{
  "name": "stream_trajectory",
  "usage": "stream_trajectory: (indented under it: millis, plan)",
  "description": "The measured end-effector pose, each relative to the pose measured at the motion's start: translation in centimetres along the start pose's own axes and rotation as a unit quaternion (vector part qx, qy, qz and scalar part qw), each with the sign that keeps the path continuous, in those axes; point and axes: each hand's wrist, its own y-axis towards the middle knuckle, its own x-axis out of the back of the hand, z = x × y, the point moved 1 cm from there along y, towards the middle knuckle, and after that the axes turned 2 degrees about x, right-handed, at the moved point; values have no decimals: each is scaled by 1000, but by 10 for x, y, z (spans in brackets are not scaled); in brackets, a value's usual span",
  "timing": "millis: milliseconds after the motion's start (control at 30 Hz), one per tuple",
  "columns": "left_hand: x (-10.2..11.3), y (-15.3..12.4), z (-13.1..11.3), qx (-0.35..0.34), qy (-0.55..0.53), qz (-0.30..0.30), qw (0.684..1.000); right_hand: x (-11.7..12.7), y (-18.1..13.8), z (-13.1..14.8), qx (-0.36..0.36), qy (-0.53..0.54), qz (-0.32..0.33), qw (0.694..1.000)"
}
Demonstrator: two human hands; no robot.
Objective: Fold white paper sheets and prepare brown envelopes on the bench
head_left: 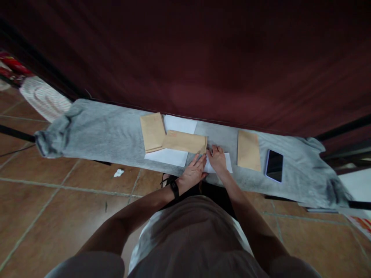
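My left hand (pixel 193 170), a dark band on its wrist, lies with fingers stretched out by the near right end of a long brown envelope (pixel 184 142). Close beside it, my right hand (pixel 217 159) rests on a white sheet of paper (pixel 228 164), fingers extended and thumb toward the left hand. Part of that sheet is hidden under the hands. The long envelope overlaps a stack of brown envelopes (pixel 152 133) on its left. White papers show behind it (pixel 180 124) and in front of it (pixel 171 156).
A grey cloth (pixel 95 131) covers the narrow bench. Toward the right lie another brown envelope (pixel 248 150) and a phone (pixel 274 166). A dark red curtain (pixel 185 65) hangs directly behind. On the tiled floor (pixel 87 216) lies a scrap of white paper (pixel 118 173).
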Motion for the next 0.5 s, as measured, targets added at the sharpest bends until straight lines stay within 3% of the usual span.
stream_trajectory:
  millis: [100, 233, 500]
  plan:
    - [1, -1, 0, 2, 6, 4, 1000, -7, 19, 7, -38, 24, 26, 999]
    - [1, -3, 0, 8, 3, -10, 1000, -11, 29, 6, -98, 133, 46, 985]
    - [-4, -8, 8, 58, -59, -92, 992, -1, 26, -3, -104, 291, -16, 951]
